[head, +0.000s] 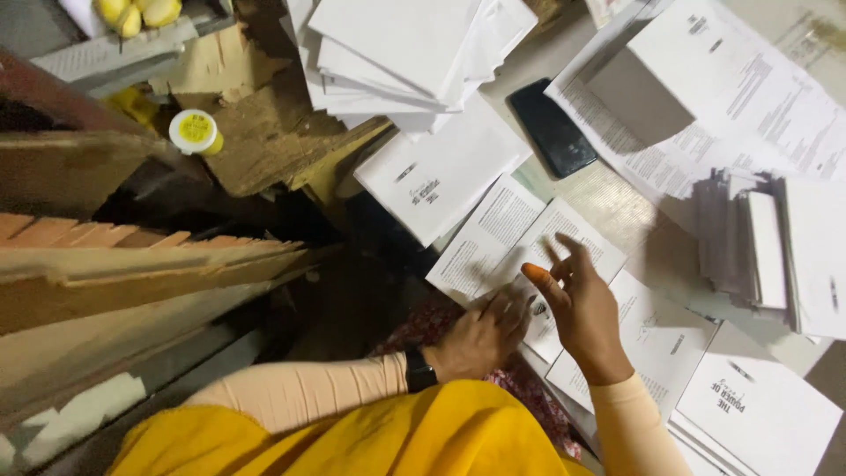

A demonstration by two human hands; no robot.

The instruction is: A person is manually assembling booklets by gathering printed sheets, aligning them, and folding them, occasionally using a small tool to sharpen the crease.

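Both hands are seen over a spread of white printed paper sheets (493, 231) laid in an overlapping row along the pale tabletop (608, 189), apparently fanned so each sheet's edge can be picked separately. The left hand (480, 335), black watch band (418, 368) at the wrist, is pressed palm-down with fingers curled on the near edge of a sheet; whether an edge is actually pinched cannot be told, since the fingertips are blurred. The right hand (582, 304) is held loosely open above the next sheet, fingers spread, thumb raised, nothing gripped; the sheet looks touched only lightly, if at all. A tall fanned stack of folded white sheets (749, 238) is set at the right, and a loose heap of white booklets (397, 53) at the top, both kept within reach. A black smartphone (552, 126) is lying flat between the piles. A small round yellow-lidded container (195, 131) is resting on torn brown cardboard (264, 132) at the left, beside worn wooden planks (132, 264). A yellow garment (370, 441) and peach sleeves are visible at the bottom.
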